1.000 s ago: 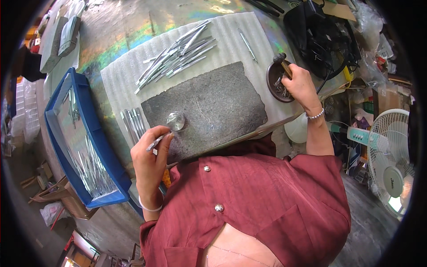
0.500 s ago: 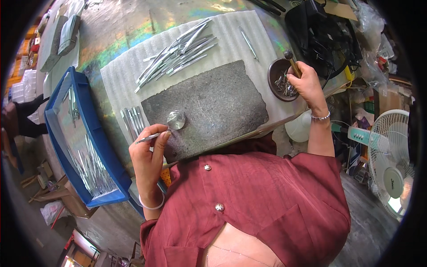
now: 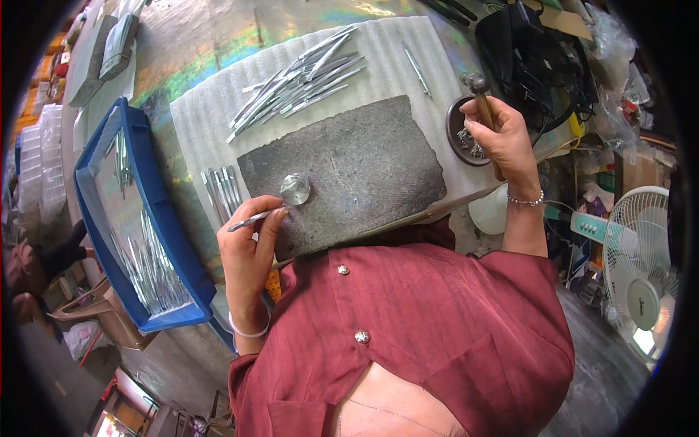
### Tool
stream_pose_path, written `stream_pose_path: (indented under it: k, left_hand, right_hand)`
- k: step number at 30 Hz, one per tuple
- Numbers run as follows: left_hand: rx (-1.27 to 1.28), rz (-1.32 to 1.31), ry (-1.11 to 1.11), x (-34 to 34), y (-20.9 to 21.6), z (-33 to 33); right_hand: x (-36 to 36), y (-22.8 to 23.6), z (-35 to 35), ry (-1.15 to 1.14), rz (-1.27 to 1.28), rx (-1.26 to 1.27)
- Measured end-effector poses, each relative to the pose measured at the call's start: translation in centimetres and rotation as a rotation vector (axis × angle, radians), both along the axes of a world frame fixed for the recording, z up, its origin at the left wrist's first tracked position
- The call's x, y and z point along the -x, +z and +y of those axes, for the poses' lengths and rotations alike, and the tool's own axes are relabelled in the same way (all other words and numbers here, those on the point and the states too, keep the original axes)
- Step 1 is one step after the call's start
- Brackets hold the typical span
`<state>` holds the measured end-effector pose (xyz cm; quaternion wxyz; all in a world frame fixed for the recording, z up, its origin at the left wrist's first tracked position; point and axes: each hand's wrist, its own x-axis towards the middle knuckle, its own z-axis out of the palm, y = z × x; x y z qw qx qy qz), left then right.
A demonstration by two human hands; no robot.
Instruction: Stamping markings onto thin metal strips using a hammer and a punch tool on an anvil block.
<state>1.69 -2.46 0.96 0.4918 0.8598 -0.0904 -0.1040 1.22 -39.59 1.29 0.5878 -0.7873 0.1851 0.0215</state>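
My left hand [image 3: 246,244] is closed, pinching a slim silvery metal rod [image 3: 251,221] between thumb and fingers. It hovers at the near left edge of a dark stone slab [image 3: 349,175], close to a round, shiny, clear-looking piece [image 3: 295,189] that lies on the slab. My right hand [image 3: 507,138] is closed round the wooden handle of a hammer [image 3: 484,113], whose metal head points away from me. This hand is over the right side of a brown bowl [image 3: 454,138] of small metal bits. Whether its fingertips also pinch a bit cannot be made out.
Under the slab spreads a white foam sheet [image 3: 196,124] bearing a heap of metal rods [image 3: 298,84], a single rod [image 3: 416,69] and a short row of rods [image 3: 221,191]. A blue tray [image 3: 156,204] of rods stands left. A black bag [image 3: 520,65] and a fan [image 3: 641,255] are right.
My right hand has lifted its fingertips from the bits in the bowl, and the hammer has swung more upright in its grip. My left hand keeps its rod at nearly the same spot.
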Motion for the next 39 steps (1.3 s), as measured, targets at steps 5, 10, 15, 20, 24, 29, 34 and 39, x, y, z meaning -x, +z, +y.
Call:
stream_pose_path:
  k: [5,10,15,20,24,29,34,39]
  left_hand:
    - [0.077,0.065,0.046,0.5,-0.2,0.5]
    - [0.262,0.105,0.136,1.0,0.3,0.6]
    - [0.622,0.204,0.083,1.1,1.5,0.2]
    - [0.949,0.512,0.105,1.6,1.0,-0.1]
    - [1.355,0.726,0.016,1.5,-0.3,-0.6]
    - [1.508,0.780,0.034,1.8,-1.0,-1.3]
    - [1.562,0.860,0.082,2.0,-1.3,-1.2]
    - [1.587,0.930,0.121,1.9,-1.0,-1.5]
  right_hand:
    - [-0.4,1.1,2.8,0.050,0.056,-0.251]
    - [-0.9,1.9,6.6,0.203,0.083,-0.546]
    - [-1.4,1.4,9.5,0.337,0.134,-0.823]
    - [-1.4,1.3,13.0,0.359,0.133,-0.782]
    - [-0.4,1.7,15.6,0.377,0.074,-0.781]
    - [0.3,2.5,17.3,0.446,0.045,-0.750]
    - [0.7,2.8,18.4,0.440,-0.110,-0.567]
    - [0.8,2.3,18.4,0.412,-0.136,-0.542]
